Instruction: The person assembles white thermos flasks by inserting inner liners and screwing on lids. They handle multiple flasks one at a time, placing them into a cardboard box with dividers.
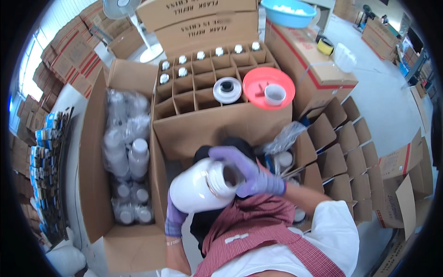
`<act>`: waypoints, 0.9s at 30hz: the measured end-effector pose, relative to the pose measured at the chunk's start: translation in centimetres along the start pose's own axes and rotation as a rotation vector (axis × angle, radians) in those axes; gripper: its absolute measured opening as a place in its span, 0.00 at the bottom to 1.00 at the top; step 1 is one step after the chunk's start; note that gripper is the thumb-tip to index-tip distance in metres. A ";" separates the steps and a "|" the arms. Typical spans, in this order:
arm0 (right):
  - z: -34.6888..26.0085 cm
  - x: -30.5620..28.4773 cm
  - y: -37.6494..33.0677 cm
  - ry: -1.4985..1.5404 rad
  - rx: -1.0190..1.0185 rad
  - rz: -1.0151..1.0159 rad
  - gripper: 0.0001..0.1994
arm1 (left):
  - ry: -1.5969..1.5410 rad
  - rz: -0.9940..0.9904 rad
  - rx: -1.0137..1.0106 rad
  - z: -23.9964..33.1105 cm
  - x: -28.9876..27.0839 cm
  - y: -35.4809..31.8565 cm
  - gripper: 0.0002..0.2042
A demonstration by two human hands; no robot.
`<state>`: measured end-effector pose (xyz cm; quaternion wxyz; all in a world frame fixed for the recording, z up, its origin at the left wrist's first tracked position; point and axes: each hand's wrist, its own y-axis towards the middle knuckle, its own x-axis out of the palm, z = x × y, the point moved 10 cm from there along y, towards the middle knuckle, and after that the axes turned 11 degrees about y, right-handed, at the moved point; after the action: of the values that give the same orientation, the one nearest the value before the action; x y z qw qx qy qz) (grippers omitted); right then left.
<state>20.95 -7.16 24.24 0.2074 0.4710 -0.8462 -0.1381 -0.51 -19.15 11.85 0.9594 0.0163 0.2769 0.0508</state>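
Observation:
Tilted over my lap is a large white wide-mouth bottle [196, 189] with a threaded neck, its opening turned to the right. My left hand [175, 217], in a purple glove, is closed round its lower left side; the bottle hides most of those fingers. My right hand [258, 177], also gloved, grips round the neck, fingers across the far side and palm by the mouth. Whatever is inside the bottle cannot be seen. Ahead stands a divided carton [221, 117], several cells of which hold silver-tipped pieces [182, 72].
On the divided carton rest a white round lid-like piece [227, 90] and a red dish [258, 99] holding a small cup [275, 93]. An open carton of bagged bottles [87, 184] stands left. Cardboard dividers [330, 131] fill the right side. A blue basin [288, 18] sits farther back.

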 end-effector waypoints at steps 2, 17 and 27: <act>-5.1 2.1 3.6 -0.332 -0.155 -0.121 0.43 | 0.237 -0.130 0.055 -0.1 0.5 0.3 0.42; -8.9 0.9 7.2 -0.534 -0.273 0.175 0.39 | 0.481 0.047 0.290 2.1 7.1 4.3 0.24; -3.5 -3.0 -0.9 -0.536 -0.154 0.372 0.40 | -0.271 0.009 0.041 7.7 -4.8 11.6 0.17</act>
<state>24.75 -5.24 26.27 0.0341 0.2384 -0.9292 -0.2804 -1.50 -8.16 21.59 0.9872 0.0441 0.1458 0.0466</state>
